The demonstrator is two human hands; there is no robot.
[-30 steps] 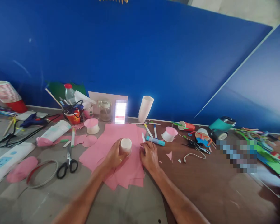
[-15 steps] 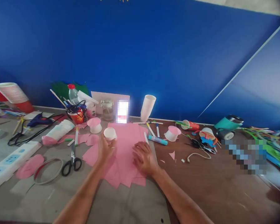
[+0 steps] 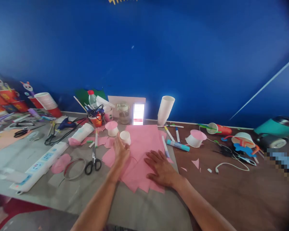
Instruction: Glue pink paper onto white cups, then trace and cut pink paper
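My left hand [image 3: 121,152] is closed around the side of a small white paper cup [image 3: 125,137], which stands upright at the left part of a stack of pink paper sheets [image 3: 143,138]. The cup's open rim faces up. Flat on the same pink sheets lies my right hand [image 3: 160,168], its fingers spread and nothing in it. Just behind my left hand is a short white cup with a pink paper disc on top [image 3: 111,127]. A pair of black-handled scissors [image 3: 93,163] rests to the left of my left forearm.
A power strip [image 3: 42,165], a tape ring [image 3: 75,169] and a pink-ended roll [image 3: 81,134] lie on the left. Behind the sheets stand a glass jar [image 3: 123,114], a bright screen [image 3: 138,115] and stacked white cups [image 3: 165,110]. A glue stick [image 3: 178,145] and markers lie right.
The view has swung to the left, so everything sits farther right. My right hand has flattened on the pink paper with its fingers spread. My left hand stays on the cup.
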